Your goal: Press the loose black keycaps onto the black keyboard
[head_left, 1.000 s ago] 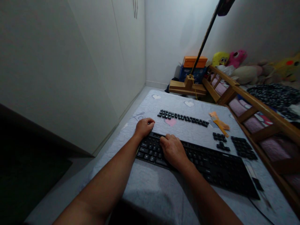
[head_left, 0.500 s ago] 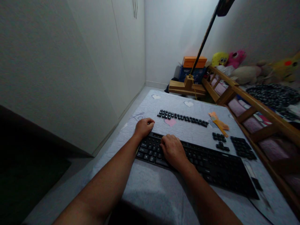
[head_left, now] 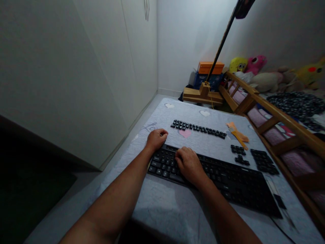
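I'm holding my left hand [head_left: 156, 139], fingers curled, at the far left corner of the keyboard [head_left: 250, 188], which is lying on the sheet [head_left: 165, 206]. I'm keeping my right hand [head_left: 189, 165] bent over its keys; from here I cannot tell whether either is pinching anything. Beyond, loose caps [head_left: 200, 129] are lying in a row, something orange [head_left: 244, 138] to their right.
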The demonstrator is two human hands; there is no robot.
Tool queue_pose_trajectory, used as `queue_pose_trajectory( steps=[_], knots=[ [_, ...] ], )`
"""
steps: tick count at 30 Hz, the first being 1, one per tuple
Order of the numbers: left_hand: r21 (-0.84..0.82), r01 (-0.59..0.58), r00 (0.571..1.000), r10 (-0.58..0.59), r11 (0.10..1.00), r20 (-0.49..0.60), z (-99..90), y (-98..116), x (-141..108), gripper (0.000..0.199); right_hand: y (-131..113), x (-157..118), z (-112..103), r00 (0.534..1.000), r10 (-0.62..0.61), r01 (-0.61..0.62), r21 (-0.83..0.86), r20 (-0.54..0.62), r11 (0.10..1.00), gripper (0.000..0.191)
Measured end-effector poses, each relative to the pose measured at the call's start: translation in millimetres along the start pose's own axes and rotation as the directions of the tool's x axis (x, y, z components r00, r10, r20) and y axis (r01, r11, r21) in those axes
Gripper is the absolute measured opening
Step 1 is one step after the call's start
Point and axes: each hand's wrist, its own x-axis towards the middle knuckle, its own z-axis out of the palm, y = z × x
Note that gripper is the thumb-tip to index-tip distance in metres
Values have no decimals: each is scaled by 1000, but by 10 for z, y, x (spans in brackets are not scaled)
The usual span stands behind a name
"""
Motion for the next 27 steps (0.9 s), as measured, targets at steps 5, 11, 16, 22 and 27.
queue_pose_trajectory(
  steps=[5,11,16,22,27],
  knots=[
    [7,-21,1000,21,1000,6,-2,-7,0,25,-13,5,-17,1000,3,-3,-21,6,1000,8],
    [-17,-17,1000,17,1000,-2,-26,34,-16,25,-30,8,-49,999,32,-32,5,15,999,10],
    [-1,-27,1000,27,1000,10,-28,35,-16,24,5,18,-174,996,5,-15,109,94,994,10],
    [19,-27,999,27,999,21,-19,28,-14,24,203,172,-416,991,-40,23,124,130,992,12],
    [31,3,1000,-4,1000,30,-25,50,-18,23,498,455,-529,999,17,-19,74,33,997,13]
  ],
)
